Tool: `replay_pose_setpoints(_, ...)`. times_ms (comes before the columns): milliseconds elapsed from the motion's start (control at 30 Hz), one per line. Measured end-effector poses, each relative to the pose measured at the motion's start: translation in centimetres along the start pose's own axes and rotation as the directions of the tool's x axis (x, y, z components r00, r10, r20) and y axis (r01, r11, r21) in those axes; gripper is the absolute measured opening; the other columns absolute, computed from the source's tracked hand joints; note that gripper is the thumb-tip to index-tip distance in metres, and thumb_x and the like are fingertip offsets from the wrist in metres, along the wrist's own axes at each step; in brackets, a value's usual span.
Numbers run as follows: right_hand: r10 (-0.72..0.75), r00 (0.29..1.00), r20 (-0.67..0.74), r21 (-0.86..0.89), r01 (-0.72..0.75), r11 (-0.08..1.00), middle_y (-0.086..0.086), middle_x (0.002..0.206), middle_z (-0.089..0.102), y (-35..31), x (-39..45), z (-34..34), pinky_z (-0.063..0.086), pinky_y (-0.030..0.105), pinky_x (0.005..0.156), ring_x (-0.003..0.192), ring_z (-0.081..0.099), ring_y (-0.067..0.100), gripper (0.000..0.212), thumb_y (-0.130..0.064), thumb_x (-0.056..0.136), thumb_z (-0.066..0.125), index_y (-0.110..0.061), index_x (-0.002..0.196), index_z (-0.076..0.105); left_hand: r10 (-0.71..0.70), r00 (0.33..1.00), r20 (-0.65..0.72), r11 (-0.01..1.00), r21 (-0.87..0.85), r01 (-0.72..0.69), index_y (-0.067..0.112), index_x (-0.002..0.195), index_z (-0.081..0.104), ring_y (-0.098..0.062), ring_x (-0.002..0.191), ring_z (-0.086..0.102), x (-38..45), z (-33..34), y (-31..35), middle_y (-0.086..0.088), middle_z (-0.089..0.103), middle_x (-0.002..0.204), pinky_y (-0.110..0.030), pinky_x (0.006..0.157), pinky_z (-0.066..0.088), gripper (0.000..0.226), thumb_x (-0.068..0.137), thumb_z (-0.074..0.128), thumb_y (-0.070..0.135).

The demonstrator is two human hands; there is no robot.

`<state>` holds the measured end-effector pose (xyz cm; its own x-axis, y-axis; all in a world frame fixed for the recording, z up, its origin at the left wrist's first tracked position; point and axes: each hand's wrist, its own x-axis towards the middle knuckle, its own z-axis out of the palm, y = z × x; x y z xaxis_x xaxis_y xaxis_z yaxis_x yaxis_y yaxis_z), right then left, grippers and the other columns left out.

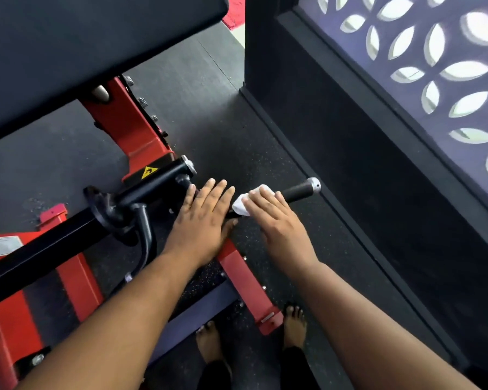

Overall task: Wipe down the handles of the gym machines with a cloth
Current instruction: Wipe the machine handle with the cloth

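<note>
Right hand (pixel 273 218) fingers wrap white cloth (pixel 244 205) on handle (pixel 299 191), bare grip runs up-right; left hand (pixel 202 220) flat, fingers straight

Both forearms are bare, without sleeves, watch or rings on the left hand (pixel 202 220) or right hand (pixel 276 220). Feet (pixel 295 325) at 6 o'clock are bare below dark trouser hems (pixel 292 361).

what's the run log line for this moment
right hand presses white cloth on handle | left hand flat, steadying | cap end unwiped

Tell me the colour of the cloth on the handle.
White cloth, seen in the head view.
</note>
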<state>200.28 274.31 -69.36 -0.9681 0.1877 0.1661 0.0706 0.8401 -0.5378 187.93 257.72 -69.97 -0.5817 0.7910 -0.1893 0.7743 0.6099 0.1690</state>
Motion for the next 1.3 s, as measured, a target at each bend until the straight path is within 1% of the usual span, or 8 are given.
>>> replay_pose_setpoints(100, -0.055, 0.997, 0.056, -0.098, 0.061, 0.993, 0.013, 0.149, 0.055, 2.2, -0.5, -0.3, 0.025, 0.044, 0.124, 0.144, 0.043, 0.031, 0.05, -0.009, 0.096, 0.04, -0.005, 0.143, 0.057, -0.002, 1.0, -0.025, 1.0, -0.007, 0.002, 0.018, 0.162, 0.027, -0.025, 0.157, 0.018, 0.0, 0.0, 0.1, -0.005, 0.027, 0.168, -0.045, 0.127, -0.005, 0.07, 0.103, 0.023, 0.057)
replay_pose_setpoints(300, 0.178, 0.981, -0.08, -0.131, -0.187, 0.974, 0.016, 0.151, 0.052, 4.6, -0.9, -1.2, 0.02, 0.047, 0.126, 0.148, 0.038, 0.033, 0.058, 0.012, 0.089, 0.05, -0.002, 0.145, 0.052, -0.054, 0.997, 0.048, 0.998, -0.035, 0.056, 0.029, 0.164, 0.008, -0.016, 0.159, -0.002, 0.3, -0.8, 0.6, 0.005, 0.007, 0.172, -0.037, 0.122, -0.023, 0.073, 0.099, 0.005, 0.061)
replay_pose_setpoints(467, -0.085, 0.995, 0.058, -0.083, 0.09, 0.992, 0.014, 0.154, 0.048, 0.7, -1.2, 0.5, 0.021, 0.045, 0.126, 0.149, 0.036, 0.03, 0.052, -0.008, 0.097, 0.035, -0.005, 0.146, 0.053, -0.065, 0.996, 0.058, 0.998, -0.009, 0.066, 0.031, 0.164, 0.004, -0.017, 0.159, -0.001, 0.4, -0.7, 0.6, 0.004, 0.004, 0.173, -0.042, 0.124, -0.018, 0.07, 0.099, 0.004, 0.057)
replay_pose_setpoints(700, 0.288, 0.942, -0.174, -0.112, -0.31, 0.944, 0.015, 0.158, 0.04, 5.7, -1.9, -1.4, 0.016, 0.053, 0.126, 0.152, 0.029, 0.033, 0.07, 0.019, 0.086, 0.053, -0.002, 0.151, 0.043, -0.071, 0.996, 0.059, 0.997, -0.026, 0.073, 0.033, 0.164, 0.001, -0.016, 0.158, -0.006, 0.3, -1.2, 0.9, 0.005, -0.002, 0.172, -0.039, 0.123, -0.022, 0.073, 0.097, 0.003, 0.062)
replay_pose_setpoints(900, -0.082, 0.993, 0.083, -0.107, 0.09, 0.99, 0.009, 0.164, 0.03, 2.0, -1.8, 0.5, 0.008, 0.042, 0.129, 0.156, 0.016, 0.025, 0.067, 0.002, 0.092, 0.048, -0.008, 0.157, 0.036, -0.068, 0.996, 0.057, 0.997, -0.019, 0.069, 0.027, 0.164, 0.012, -0.021, 0.159, 0.005, 0.2, -1.0, 0.9, 0.0, 0.011, 0.172, -0.036, 0.122, -0.023, 0.072, 0.1, 0.01, 0.061)
replay_pose_setpoints(1067, 0.241, 0.964, -0.112, -0.142, -0.256, 0.956, 0.014, 0.16, 0.038, 5.3, -1.6, -1.7, 0.011, 0.046, 0.128, 0.153, 0.025, 0.031, 0.07, 0.017, 0.088, 0.053, -0.003, 0.154, 0.04, -0.077, 0.995, 0.064, 0.997, -0.016, 0.079, 0.029, 0.163, -0.001, -0.016, 0.158, -0.009, 0.2, -1.0, 1.0, 0.004, -0.004, 0.172, -0.037, 0.12, -0.027, 0.075, 0.097, 0.003, 0.063)
replay_pose_setpoints(1200, 0.209, 0.977, -0.035, -0.121, -0.212, 0.97, 0.016, 0.16, 0.037, 3.3, -1.2, -1.1, 0.015, 0.052, 0.126, 0.154, 0.023, 0.032, 0.064, 0.008, 0.092, 0.055, -0.002, 0.154, 0.04, -0.075, 0.995, 0.071, 0.997, -0.023, 0.077, 0.029, 0.164, 0.001, -0.016, 0.158, -0.008, 0.2, -1.0, 0.9, 0.004, -0.003, 0.172, -0.037, 0.12, -0.027, 0.075, 0.097, 0.005, 0.064)
replay_pose_setpoints(1300, 0.088, 0.986, 0.139, -0.171, -0.064, 0.983, 0.013, 0.164, 0.032, 1.0, -0.8, -0.6, 0.015, 0.053, 0.127, 0.156, 0.016, 0.03, 0.06, -0.027, 0.102, 0.05, -0.006, 0.157, 0.035, -0.058, 0.995, 0.087, 0.997, -0.036, 0.061, 0.03, 0.164, 0.002, -0.015, 0.158, -0.009, 0.3, -1.3, 0.8, 0.005, -0.001, 0.173, -0.035, 0.119, -0.028, 0.077, 0.096, 0.002, 0.065)
